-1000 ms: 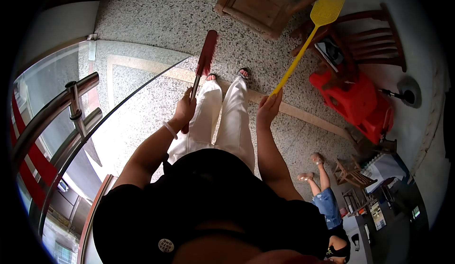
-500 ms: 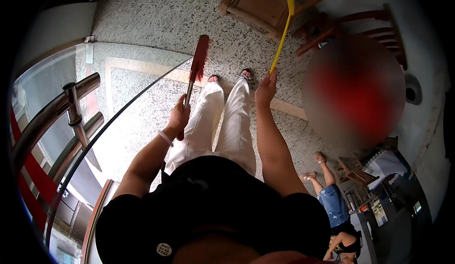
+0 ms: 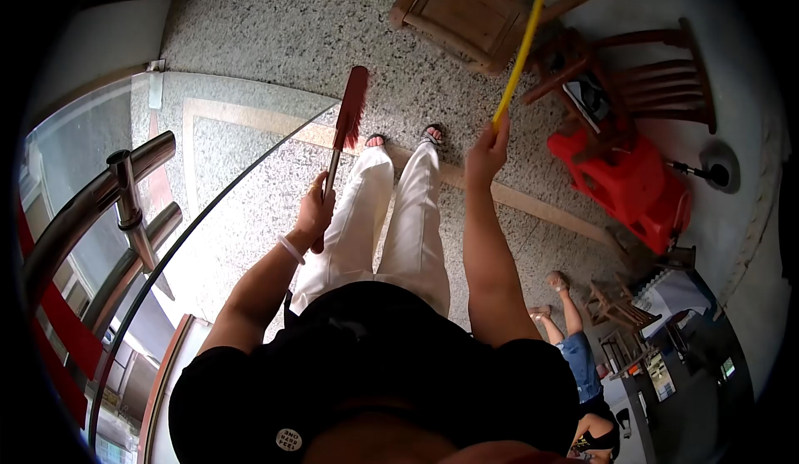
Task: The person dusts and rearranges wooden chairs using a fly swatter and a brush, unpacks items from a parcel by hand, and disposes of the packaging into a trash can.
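Observation:
My left hand is wrapped round the handle of a dark red brush, whose bristles face right and whose head points up past my feet. My right hand grips the lower end of a yellow fly swatter. The swatter slants up and right; its head, blurred and cut by the top edge, lies over the back of a wooden chair. The two tools are well apart.
A dark red chair and a red plastic object stand at the right. On the left are a curved glass panel and a metal rail. Another person sits at the lower right, near a small wooden chair.
The swatter first swung left and turned edge-on, then moved back right with my right hand. My left hand and the brush shifted slightly left and down early on, then stayed nearly still.

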Demonstrator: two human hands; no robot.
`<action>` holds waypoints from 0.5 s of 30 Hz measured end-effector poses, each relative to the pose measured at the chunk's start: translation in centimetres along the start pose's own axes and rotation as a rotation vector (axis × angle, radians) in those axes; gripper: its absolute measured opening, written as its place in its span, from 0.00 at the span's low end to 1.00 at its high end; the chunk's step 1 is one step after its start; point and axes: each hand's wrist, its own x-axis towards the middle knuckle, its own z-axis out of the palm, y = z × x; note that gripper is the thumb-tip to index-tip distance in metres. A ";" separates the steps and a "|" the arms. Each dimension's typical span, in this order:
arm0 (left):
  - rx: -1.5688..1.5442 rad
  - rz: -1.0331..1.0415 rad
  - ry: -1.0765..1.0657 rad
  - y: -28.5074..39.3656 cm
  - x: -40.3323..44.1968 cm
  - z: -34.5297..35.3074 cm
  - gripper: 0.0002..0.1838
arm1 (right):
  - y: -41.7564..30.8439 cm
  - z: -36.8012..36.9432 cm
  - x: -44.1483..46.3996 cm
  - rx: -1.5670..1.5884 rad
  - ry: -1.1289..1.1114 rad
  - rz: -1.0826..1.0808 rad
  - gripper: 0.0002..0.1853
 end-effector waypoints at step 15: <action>-0.064 -0.091 -0.038 -3.1 1.2 1.7 0.24 | 3.2 4.3 0.4 -0.045 0.045 -0.288 0.21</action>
